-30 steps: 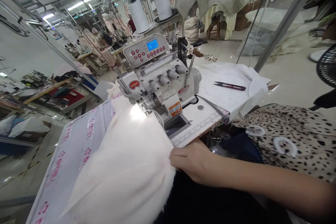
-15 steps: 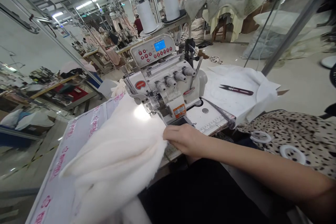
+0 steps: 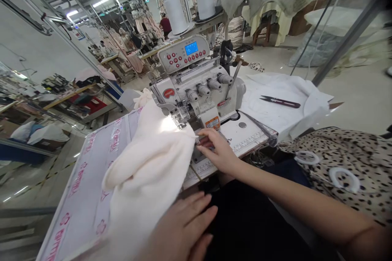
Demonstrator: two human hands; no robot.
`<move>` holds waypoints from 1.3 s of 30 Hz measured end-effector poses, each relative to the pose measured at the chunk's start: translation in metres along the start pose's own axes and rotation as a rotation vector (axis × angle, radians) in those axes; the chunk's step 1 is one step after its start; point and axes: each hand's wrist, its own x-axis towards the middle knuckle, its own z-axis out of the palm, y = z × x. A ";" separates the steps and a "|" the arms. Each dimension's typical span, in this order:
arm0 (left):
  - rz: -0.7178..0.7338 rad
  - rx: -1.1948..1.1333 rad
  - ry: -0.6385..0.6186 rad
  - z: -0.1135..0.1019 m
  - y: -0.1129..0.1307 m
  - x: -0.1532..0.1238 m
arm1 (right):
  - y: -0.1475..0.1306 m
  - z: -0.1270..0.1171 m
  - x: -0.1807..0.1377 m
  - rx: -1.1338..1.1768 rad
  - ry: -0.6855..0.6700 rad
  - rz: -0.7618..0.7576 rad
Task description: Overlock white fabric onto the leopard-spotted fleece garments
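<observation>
A cream-white fluffy fabric (image 3: pixel 147 171) is draped over the machine table, its upper part under the lit presser foot of an overlock sewing machine (image 3: pixel 199 94). At the fabric's right edge, just below the foot, my right hand (image 3: pixel 219 153) has its fingertips closed on the edge. My left hand (image 3: pixel 183 228) is low in the view, slightly blurred, over the lower right side of the fabric. Its fingers are stretched out, and whether they touch the cloth is unclear.
Dark-red thread snips (image 3: pixel 280 102) lie on a white cloth (image 3: pixel 278 85) right of the machine. Spotted fabric (image 3: pixel 346 155) with white rings (image 3: pixel 344 179) hangs at the right. Thread cones (image 3: pixel 205 0) stand behind. A person (image 3: pixel 165 24) is far back.
My left hand has come into view from below. My right hand has shifted up along the fabric's edge with its fingers less bunched. The fabric's left fold has drawn in rightward.
</observation>
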 end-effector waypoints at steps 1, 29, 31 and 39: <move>-0.013 0.063 0.045 -0.003 -0.006 0.002 | 0.002 0.005 -0.010 0.055 0.000 0.090; -0.476 0.337 0.091 -0.028 -0.094 0.053 | -0.009 0.024 -0.057 0.697 -0.460 0.617; -0.252 0.387 0.262 -0.020 -0.073 0.057 | -0.004 0.023 -0.053 0.578 -0.344 0.528; -0.140 0.558 0.149 0.007 -0.066 0.058 | 0.003 0.035 -0.032 0.197 -0.208 0.377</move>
